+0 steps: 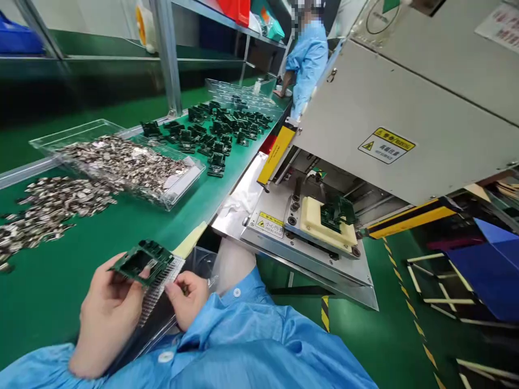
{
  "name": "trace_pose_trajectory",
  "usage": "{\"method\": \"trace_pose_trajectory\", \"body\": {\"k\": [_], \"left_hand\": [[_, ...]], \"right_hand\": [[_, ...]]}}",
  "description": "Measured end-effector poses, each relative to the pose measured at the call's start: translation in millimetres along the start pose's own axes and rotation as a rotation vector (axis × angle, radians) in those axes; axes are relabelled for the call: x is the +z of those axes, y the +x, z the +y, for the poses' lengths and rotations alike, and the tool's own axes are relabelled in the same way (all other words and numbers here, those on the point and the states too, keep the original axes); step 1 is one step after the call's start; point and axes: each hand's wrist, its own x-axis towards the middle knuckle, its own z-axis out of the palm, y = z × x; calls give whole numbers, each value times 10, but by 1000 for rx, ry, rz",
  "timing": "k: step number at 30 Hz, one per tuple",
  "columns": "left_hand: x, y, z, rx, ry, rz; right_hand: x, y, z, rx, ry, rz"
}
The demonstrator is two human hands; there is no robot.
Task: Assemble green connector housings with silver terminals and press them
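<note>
My left hand [111, 308] is closed on a dark green plastic part [152, 259] with a square opening, held above the near edge of the green table. Just right of it, a pale strip with fine ribs or printed rows [160, 289] slants down between my hands. The fingers of my right hand [188, 297] are pinched together at the strip's right edge. Below the hands lies clear plastic film [200, 262]. Another dark green part [338, 210] sits in a cream fixture [310, 216] on the machine's metal base.
A clear tray [178, 189] holds many small metal pieces, with a loose pile [60, 208] beside it. Several dark green parts [221, 129] cover the table further back. The grey machine [365, 113] stands at right. A person in blue [310, 54] works at the far end.
</note>
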Motion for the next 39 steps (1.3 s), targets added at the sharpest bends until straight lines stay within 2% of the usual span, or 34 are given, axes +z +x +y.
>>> {"method": "trace_pose_trajectory", "body": {"k": [5,9,11,13,16,18,21,23,26,29,31,35,39], "left_hand": [[40,-14,-13,-7,123,-3],[41,5,-118,58,127,-12],[32,28,-160,76,116,-26],[21,67,-171,76,119,-44],[11,145,-129,63,122,-59],[9,189,-97,62,102,-36],[8,201,-97,86,48,-3],[4,161,-128,117,-1,-22],[0,67,-169,186,-72,-36],[15,41,-194,217,-132,-83],[22,52,-204,203,-153,-121],[23,17,-195,168,-215,-158],[21,-10,-206,180,-268,-207]], "right_hand": [[0,19,101,-329,-74,74],[25,86,158,-426,-104,59],[-16,105,174,-406,-142,6],[-109,117,165,-324,-252,-104],[-302,160,112,-147,-610,-343],[-417,219,74,-63,-836,-454],[-532,315,9,-34,-951,-478],[-580,335,-89,-47,-948,-497],[-647,308,-361,-133,-851,-505],[-688,371,-663,-336,-504,-327],[-653,445,-800,-438,-377,-313],[-454,488,-895,-582,-306,-265],[-265,497,-843,-611,-331,-235]]}}
